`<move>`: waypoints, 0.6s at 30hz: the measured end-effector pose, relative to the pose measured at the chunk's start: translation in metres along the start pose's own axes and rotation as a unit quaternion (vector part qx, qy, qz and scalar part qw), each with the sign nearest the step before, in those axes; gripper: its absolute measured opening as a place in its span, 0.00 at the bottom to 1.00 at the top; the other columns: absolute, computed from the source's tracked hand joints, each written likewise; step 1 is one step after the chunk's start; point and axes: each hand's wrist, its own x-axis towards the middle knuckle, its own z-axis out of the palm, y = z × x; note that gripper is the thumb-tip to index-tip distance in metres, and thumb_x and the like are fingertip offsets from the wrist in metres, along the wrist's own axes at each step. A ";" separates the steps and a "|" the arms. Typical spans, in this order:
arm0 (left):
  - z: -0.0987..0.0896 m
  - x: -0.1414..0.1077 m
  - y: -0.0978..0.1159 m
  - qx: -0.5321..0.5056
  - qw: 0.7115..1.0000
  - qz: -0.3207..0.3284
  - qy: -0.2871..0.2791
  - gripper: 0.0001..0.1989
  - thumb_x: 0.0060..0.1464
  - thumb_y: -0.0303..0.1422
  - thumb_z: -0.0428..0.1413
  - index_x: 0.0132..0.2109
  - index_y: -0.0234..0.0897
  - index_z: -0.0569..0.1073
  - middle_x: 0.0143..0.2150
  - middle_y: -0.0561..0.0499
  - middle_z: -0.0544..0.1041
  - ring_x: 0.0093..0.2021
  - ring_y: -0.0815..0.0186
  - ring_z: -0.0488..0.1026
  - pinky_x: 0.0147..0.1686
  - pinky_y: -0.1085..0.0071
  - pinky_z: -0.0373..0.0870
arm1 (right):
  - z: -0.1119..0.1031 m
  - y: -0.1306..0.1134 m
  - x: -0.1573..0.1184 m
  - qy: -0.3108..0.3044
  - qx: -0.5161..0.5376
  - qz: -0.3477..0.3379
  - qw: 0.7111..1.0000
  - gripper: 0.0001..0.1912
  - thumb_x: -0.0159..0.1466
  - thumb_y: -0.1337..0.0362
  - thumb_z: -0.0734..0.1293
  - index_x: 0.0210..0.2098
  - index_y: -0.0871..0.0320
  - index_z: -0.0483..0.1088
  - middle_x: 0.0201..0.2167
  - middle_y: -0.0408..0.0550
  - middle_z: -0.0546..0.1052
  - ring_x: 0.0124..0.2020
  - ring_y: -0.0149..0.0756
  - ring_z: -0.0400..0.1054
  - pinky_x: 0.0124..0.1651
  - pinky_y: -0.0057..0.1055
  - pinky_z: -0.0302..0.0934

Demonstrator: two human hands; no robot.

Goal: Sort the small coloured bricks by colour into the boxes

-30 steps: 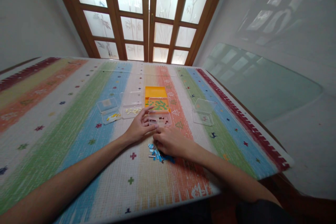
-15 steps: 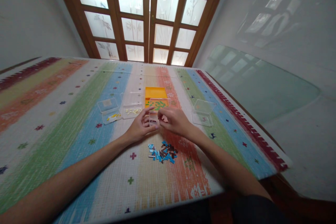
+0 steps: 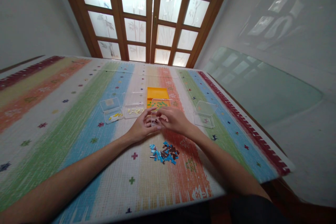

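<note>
In the head view, my left hand (image 3: 140,126) is curled around the left side of a small clear plastic box (image 3: 154,116), thumb along its near edge. A few small dark brown pieces (image 3: 156,120) lie inside. Over the right part of that box hovers my right hand (image 3: 175,119), its thumb and forefinger apart with a gap between them; I see nothing held there. Its back hides part of the box. On the tablecloth nearer me lies a loose pile of small blue and brown pieces (image 3: 165,153).
Behind the hands stands an orange box (image 3: 158,93) with green pieces (image 3: 159,104) near it. To the left are open clear boxes with cream pieces (image 3: 135,111) and yellow pieces (image 3: 115,116). Another open clear box (image 3: 204,120) stands right. A striped cloth (image 3: 105,168) covers the table.
My right thumb and forefinger have parted from a pinch over the clear box. My left hand keeps its place on the box. The whole view has shifted slightly.
</note>
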 end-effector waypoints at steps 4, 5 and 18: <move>0.000 0.001 -0.001 -0.011 1.000 -0.010 0.000 0.42 0.43 0.34 0.72 0.63 0.41 0.65 0.53 0.43 0.75 0.46 0.60 0.78 0.50 0.58 0.76 | -0.010 -0.010 -0.013 0.012 0.049 -0.106 0.993 0.06 0.67 0.70 0.64 0.41 0.59 0.73 0.41 0.51 0.78 0.43 0.36 0.70 0.43 0.31 0.61; -0.001 0.001 -0.001 -0.009 1.000 -0.011 0.003 0.42 0.42 0.33 0.72 0.63 0.41 0.64 0.54 0.43 0.75 0.46 0.60 0.78 0.50 0.59 0.76 | -0.012 -0.013 -0.017 -0.001 0.066 -0.143 0.988 0.06 0.68 0.70 0.64 0.40 0.59 0.73 0.42 0.52 0.78 0.44 0.36 0.70 0.45 0.31 0.61; -0.002 0.001 -0.005 0.049 0.999 0.012 0.017 0.41 0.45 0.34 0.71 0.65 0.42 0.64 0.54 0.43 0.75 0.46 0.58 0.78 0.48 0.56 0.79 | 0.009 -0.025 -0.039 -0.181 0.019 -0.179 0.967 0.09 0.68 0.70 0.66 0.43 0.58 0.79 0.41 0.49 0.79 0.37 0.33 0.68 0.39 0.30 0.57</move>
